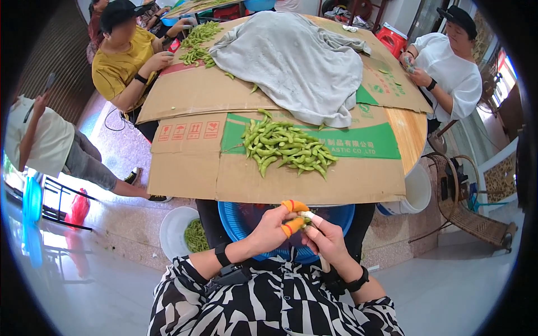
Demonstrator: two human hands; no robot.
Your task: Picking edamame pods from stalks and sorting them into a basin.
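My left hand [270, 228] wears orange covers on its thumb and forefinger, which pinch one end of a small green soybean pod [306, 223]. The fingers of my right hand [328, 242] close on the same pod; one of them has a white wrap. Both hands meet over a blue basin [228, 219] at my lap, whose contents are mostly hidden. In front of them, a heap of green soybean pods [286, 147] lies on a flattened cardboard sheet [185, 182] covering the table.
A grey cloth [291, 61] drapes over a mound on the table. More pods [196, 47] lie far left. A white basin [171, 229] with green pieces and a white bucket [417, 190] stand on the floor. A wicker chair [476, 224] is right. People sit at both sides; another stands left.
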